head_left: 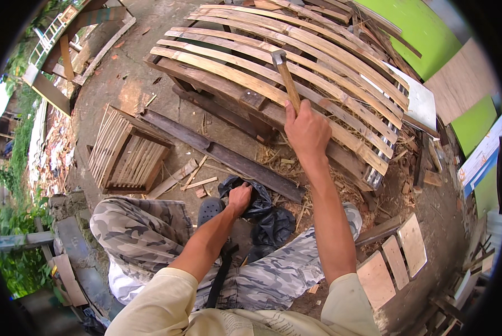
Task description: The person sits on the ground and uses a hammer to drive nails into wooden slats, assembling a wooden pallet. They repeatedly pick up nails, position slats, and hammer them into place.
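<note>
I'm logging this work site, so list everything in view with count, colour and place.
hammer: one, wooden handle, steel head, over the slats
slatted crate: one large, pale wood, centre top
small crate: one, brown, left on the ground
dark plank: one, grey-brown, before the large crate
black bag: one, by the knees
flat boards: three, tan, lower right
green panels: several, right edge
left hand: in the bag
right hand: grips the hammer

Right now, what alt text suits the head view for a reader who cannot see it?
The right hand grips a wooden-handled hammer over a curved slatted wooden frame. The left hand reaches into a crumpled black plastic bag on the ground; a smaller slatted crate lies to the left.
</note>
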Demonstrator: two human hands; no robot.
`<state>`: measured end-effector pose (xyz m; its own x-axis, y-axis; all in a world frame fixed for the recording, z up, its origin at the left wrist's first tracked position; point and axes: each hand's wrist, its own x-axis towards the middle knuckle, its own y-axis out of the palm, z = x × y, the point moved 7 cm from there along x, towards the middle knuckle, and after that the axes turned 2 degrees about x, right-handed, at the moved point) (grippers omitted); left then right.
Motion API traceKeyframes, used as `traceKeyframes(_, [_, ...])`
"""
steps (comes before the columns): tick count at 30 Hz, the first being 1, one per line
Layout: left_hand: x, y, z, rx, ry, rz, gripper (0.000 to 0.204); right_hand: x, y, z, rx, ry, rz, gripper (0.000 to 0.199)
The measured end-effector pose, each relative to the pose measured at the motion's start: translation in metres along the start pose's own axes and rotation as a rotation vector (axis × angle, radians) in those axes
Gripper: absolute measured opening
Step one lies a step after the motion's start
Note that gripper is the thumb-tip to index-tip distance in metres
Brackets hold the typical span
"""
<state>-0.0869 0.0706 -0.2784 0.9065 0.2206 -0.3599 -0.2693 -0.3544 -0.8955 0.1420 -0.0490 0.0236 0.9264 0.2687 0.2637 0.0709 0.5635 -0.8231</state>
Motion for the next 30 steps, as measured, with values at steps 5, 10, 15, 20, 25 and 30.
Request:
traceKeyframes(5, [0.005,-0.003,-0.001,0.063,0.008,0.068,0.022,0.001,0.001,0.001,0.012,0.012,0.019,0.045])
traceKeyframes(10, [0.006,-0.009,-0.001,0.074,0.048,0.112,0.022,0.002,-0.001,0.0,0.024,-0.013,-0.005,0.045])
traceKeyframes(15, [0.005,0.0,-0.008,0.171,0.188,0.214,0.023,0.001,-0.001,0.002,0.015,-0.007,-0.008,0.045])
traceKeyframes(20, [0.006,0.001,-0.009,0.216,0.217,0.07,0.023,0.0,-0.002,0.003,-0.016,-0.013,-0.01,0.044])
traceKeyframes(25, [-0.002,0.003,-0.016,0.251,0.185,0.12,0.022,0.0,-0.002,0.001,-0.008,-0.012,-0.007,0.046])
traceKeyframes(30, [-0.003,0.003,-0.014,0.302,0.14,0.137,0.023,0.001,-0.003,0.003,-0.013,0.014,0.032,0.046])
